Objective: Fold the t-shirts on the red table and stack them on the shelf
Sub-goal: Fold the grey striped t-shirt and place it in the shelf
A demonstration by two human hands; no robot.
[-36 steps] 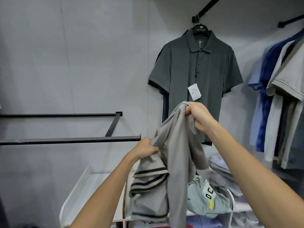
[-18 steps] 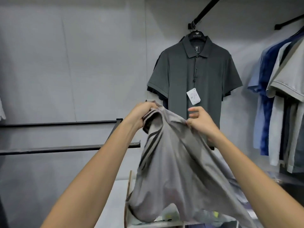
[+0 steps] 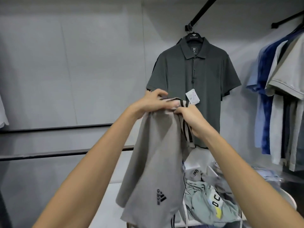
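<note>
Both hands are raised together near the centre of view, clamped on the top edge of a grey cotton t-shirt with black stripes (image 3: pixel 153 162). The left hand (image 3: pixel 152 102) grips the fabric with curled fingers at about 10 o'clock of the bunch; the right hand (image 3: pixel 191 118) pinches it just beside, at 3 o'clock, fingers wrapped over the striped sleeve. The t-shirt hangs down in the air from the two hands, a black three-stripe logo showing near its lower hem at 6 o'clock.

Below, at 5 o'clock, a white open shelf bin (image 3: pixel 291 197) holds a loose heap of garments, among them a pale green printed shirt (image 3: pixel 209 206) with black letters and a yellow patch; its contents are partly hidden behind the hanging shirt. To the bin's 9 o'clock lies a white flat surface (image 3: pixel 113 198).

At 12 o'clock a dark green polo shirt (image 3: pixel 194 79) with a white price tag hangs on a hanger from a black rail. At 3 o'clock a row of blue and grey hanging shirts (image 3: pixel 279 99) fills another rail. Black wall bars (image 3: pixel 57 152) run at 9 o'clock.
</note>
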